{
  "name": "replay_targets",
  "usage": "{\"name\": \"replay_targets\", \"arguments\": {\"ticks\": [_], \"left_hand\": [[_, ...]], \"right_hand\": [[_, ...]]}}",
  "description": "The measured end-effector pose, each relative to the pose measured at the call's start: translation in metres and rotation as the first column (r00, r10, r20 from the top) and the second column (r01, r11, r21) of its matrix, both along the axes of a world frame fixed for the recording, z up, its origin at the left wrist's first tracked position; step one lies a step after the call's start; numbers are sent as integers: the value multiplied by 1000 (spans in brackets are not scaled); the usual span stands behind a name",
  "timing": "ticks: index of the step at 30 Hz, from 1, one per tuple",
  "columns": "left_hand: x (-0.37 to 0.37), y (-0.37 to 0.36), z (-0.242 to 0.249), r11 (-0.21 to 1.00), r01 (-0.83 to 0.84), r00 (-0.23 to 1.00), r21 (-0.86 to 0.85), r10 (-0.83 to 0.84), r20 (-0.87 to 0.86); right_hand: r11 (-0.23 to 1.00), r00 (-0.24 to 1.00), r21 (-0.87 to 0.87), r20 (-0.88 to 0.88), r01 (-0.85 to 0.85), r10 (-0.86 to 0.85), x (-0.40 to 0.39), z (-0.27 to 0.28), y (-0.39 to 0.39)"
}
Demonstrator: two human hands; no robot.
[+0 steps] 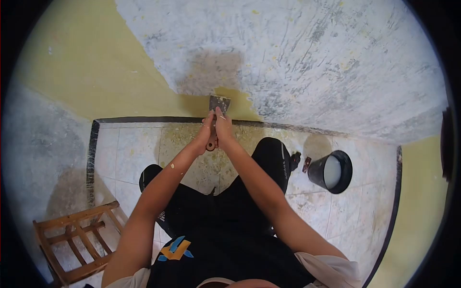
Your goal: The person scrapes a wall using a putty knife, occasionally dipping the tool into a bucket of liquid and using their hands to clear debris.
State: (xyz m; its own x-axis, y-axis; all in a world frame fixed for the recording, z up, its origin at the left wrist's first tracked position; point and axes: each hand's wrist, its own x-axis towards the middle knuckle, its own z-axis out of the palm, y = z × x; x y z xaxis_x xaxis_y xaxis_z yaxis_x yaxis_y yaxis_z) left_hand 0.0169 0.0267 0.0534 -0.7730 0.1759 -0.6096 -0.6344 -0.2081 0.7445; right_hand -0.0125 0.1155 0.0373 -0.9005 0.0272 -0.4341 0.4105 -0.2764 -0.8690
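Both of my hands are closed around one paint scraper (219, 102), whose wide flat blade points up toward the wall. My left hand (205, 132) wraps the handle from the left, and my right hand (223, 127) grips it from the right with the thumb along the blade's base. The round handle end with a hole shows below my hands. At its top edge the blade meets the yellow-green paint (228, 92) low on the wall, beside a stripped, whitish area (288, 57). Flakes of paint stick to my hands and left forearm.
A black bucket (344, 165) with whitish liquid stands on the tiles at right, with a small dark reddish object (307, 165) beside it. A wooden stool or rack (74, 218) is at lower left. Paint scraps litter the floor (185, 139) below the wall.
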Motion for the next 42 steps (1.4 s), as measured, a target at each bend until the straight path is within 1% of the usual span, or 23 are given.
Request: {"name": "replay_targets", "arguments": {"ticks": [1,2,3,5,6,8,9,11,12,16,17,18,20,23,26,27,28,30,32,34,35,36,42], "left_hand": [[-1,-4,-4,999,-26,998,21,25,66],[4,0,-6,996,-83,986,35,77,147],[11,3,-7,994,-105,983,23,100,155],[14,6,-3,991,-37,982,-130,60,177],[14,10,7,991,-34,977,-130,60,202],[6,12,9,991,-2,984,-134,26,175],[10,16,8,992,23,987,-122,-3,162],[10,19,8,993,-6,992,-118,21,121],[8,18,9,991,-14,997,-133,24,73],[-5,15,3,993,-28,999,-113,30,16],[-10,18,-2,989,-92,996,-118,91,-15],[-11,21,-7,980,-160,987,-121,156,-38],[-13,25,-11,973,-172,985,-151,173,-8],[-17,25,-19,963,-175,984,-206,176,-14],[-22,21,-36,953,-163,987,-257,156,-46],[-23,20,-41,946,-147,989,-288,138,-55],[-22,23,-47,948,-146,989,-282,139,-45],[-23,31,-54,908,-274,961,-318,248,-120],[-25,37,-64,882,-330,942,-337,285,-179],[-25,38,-56,856,-379,921,-351,311,-235],[-23,34,-52,891,-318,947,-325,285,-146],[-22,33,-48,921,-257,966,-294,252,-56],[-28,37,-59,922,-277,961,-272,258,-104]], "right_hand": [[988,999,143,4,49,-51,-1,6,-2],[997,998,76,-60,24,-20,9,12,4],[998,999,65,-51,2,2,15,8,7],[1000,987,-6,-156,-27,26,8,-2,6],[999,986,-17,-162,-29,26,7,-1,9],[983,990,-159,-117,-96,78,4,-3,16],[983,990,-146,-106,-111,96,3,-7,21],[987,980,66,-124,-149,156,-6,-12,25],[983,977,75,-124,-166,174,-6,-8,24],[986,968,-108,-230,-125,97,-8,-5,16],[980,968,-169,-244,-107,64,-10,-9,15],[981,969,-159,-235,-110,71,-13,-24,14],[997,949,11,-305,-74,74,-27,-57,15],[999,974,-22,-224,-30,24,-23,-39,12],[998,962,57,-270,-22,37,-31,-80,12],[998,964,61,-263,-21,37,-34,-82,13],[991,949,129,-308,-34,73,-37,-84,16],[979,928,201,-354,-45,115,-35,-74,19],[987,968,-121,-240,-107,75,-31,-43,18],[979,953,-162,-293,-123,72,-34,-50,18],[968,937,-203,-341,-145,69,-35,-53,18],[969,937,-199,-342,-145,70,-36,-56,19],[979,920,-87,-366,-182,139,-40,-55,23]]}}
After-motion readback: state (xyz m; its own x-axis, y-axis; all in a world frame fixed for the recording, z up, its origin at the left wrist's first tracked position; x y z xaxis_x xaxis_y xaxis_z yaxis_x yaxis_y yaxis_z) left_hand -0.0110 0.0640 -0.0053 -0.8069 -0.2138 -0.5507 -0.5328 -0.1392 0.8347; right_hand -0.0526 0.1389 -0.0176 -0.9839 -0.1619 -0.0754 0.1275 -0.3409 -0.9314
